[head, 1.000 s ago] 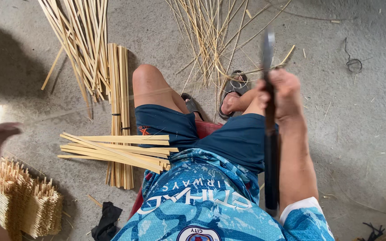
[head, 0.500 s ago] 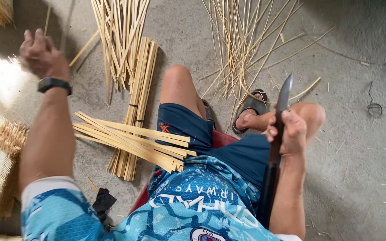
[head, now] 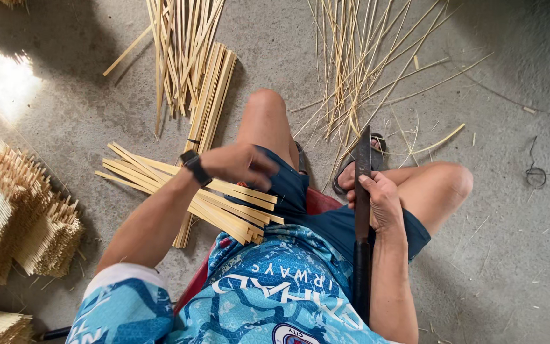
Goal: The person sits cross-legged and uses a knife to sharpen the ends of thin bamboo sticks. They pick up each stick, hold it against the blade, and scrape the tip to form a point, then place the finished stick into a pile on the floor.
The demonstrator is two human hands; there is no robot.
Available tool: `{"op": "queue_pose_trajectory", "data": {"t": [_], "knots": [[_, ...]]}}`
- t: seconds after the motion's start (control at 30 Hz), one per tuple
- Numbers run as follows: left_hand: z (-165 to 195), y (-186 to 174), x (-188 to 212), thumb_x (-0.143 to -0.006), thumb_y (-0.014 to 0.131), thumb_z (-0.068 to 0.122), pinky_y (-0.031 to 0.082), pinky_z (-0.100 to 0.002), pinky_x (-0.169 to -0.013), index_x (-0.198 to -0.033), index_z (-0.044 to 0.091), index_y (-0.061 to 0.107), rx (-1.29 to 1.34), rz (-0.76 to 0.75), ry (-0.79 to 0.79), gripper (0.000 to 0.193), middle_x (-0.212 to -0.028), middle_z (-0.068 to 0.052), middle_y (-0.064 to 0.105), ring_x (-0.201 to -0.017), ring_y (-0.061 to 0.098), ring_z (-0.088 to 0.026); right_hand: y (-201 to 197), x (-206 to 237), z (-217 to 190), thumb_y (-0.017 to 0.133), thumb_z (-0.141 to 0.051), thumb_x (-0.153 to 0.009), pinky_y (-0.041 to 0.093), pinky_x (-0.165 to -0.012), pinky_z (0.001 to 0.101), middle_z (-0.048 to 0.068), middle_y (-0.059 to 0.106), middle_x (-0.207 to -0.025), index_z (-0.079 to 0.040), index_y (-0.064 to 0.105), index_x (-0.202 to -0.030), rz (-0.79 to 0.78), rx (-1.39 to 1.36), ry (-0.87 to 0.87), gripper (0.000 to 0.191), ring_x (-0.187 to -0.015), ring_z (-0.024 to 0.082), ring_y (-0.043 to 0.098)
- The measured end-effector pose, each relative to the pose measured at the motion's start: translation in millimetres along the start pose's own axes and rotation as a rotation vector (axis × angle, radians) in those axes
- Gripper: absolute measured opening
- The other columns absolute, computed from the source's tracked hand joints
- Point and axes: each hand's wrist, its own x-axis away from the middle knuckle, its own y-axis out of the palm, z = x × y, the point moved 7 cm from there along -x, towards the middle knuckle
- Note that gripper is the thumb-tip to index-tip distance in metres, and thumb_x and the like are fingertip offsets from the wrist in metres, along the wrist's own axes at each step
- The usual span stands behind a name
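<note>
I sit on a low red seat (head: 316, 202) over a concrete floor. My right hand (head: 377, 202) grips a long dark blade (head: 361, 159), held upright beside my right knee. My left hand (head: 240, 164), with a black watch on the wrist, hovers over my left thigh with fingers loosely curled and nothing in it. Just below it lies a stack of flat bamboo slats (head: 179, 188), resting across my left leg and the floor.
More bamboo slats (head: 208, 89) lie bundled on the floor ahead. Thin bamboo strips (head: 364, 64) are scattered beyond my knees. Woven bamboo pieces (head: 14, 223) are piled at the left. A small wire loop (head: 535, 175) lies at the right.
My left arm has swung from far out on the left in toward my lap, now over the slats. The blade has stayed upright in my right hand.
</note>
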Motion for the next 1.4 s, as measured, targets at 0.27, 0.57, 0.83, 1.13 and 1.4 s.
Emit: {"op": "queue_pose_trajectory", "data": {"t": [0.27, 0.57, 0.83, 1.13, 1.4], "knots": [[-3, 14, 38, -0.084, 0.081, 0.010, 0.058, -0.033, -0.079, -0.098, 0.011, 0.082, -0.025, 0.286, 0.137, 0.014, -0.090, -0.005, 0.080, -0.086, 0.072, -0.022, 15, -6, 23, 0.058, -0.024, -0.102, 0.060, -0.048, 0.0329, 0.017, 0.072, -0.081, 0.004, 0.053, -0.109, -0.194, 0.238, 0.143, 0.029, -0.063, 0.022, 0.072], [131, -65, 42, -0.097, 0.074, 0.005, 0.061, -0.034, -0.084, -0.109, 0.009, 0.074, -0.451, 1.014, 0.787, 0.013, -0.106, -0.005, 0.075, -0.096, 0.073, -0.021, 71, 41, -79, 0.052, -0.033, -0.106, 0.039, -0.038, 0.0185, 0.006, 0.062, -0.084, -0.001, 0.050, -0.144, -0.112, -0.149, -0.244, 0.050, -0.055, 0.008, 0.056], [165, -59, 24, -0.099, 0.074, 0.003, 0.061, -0.030, -0.080, -0.111, 0.007, 0.074, -0.103, 0.814, 0.714, 0.013, -0.104, -0.006, 0.074, -0.095, 0.073, -0.017, 130, 111, -153, 0.052, -0.035, -0.109, 0.037, -0.044, 0.0194, 0.004, 0.050, -0.080, 0.000, 0.039, -0.158, -0.287, -0.150, -0.423, 0.061, -0.050, 0.006, 0.042], [176, -54, 34, -0.093, 0.078, 0.002, 0.058, -0.033, -0.073, -0.101, 0.003, 0.075, -0.206, 0.870, 0.603, 0.008, -0.094, -0.007, 0.074, -0.084, 0.070, -0.019, 156, 126, -159, 0.047, -0.043, -0.110, 0.032, -0.045, 0.0173, 0.000, 0.043, -0.078, -0.007, 0.032, -0.163, -0.406, -0.133, -0.411, 0.066, -0.051, 0.004, 0.038], [214, -90, 107, -0.107, 0.074, 0.002, 0.065, -0.026, -0.070, -0.115, 0.006, 0.073, -0.214, 0.958, 0.733, 0.008, -0.102, -0.007, 0.076, -0.083, 0.073, -0.013, 140, 122, -163, 0.049, -0.041, -0.111, 0.032, -0.044, 0.0195, 0.000, 0.043, -0.076, -0.001, 0.036, -0.160, -0.337, -0.161, -0.472, 0.064, -0.048, 0.004, 0.035]]}}
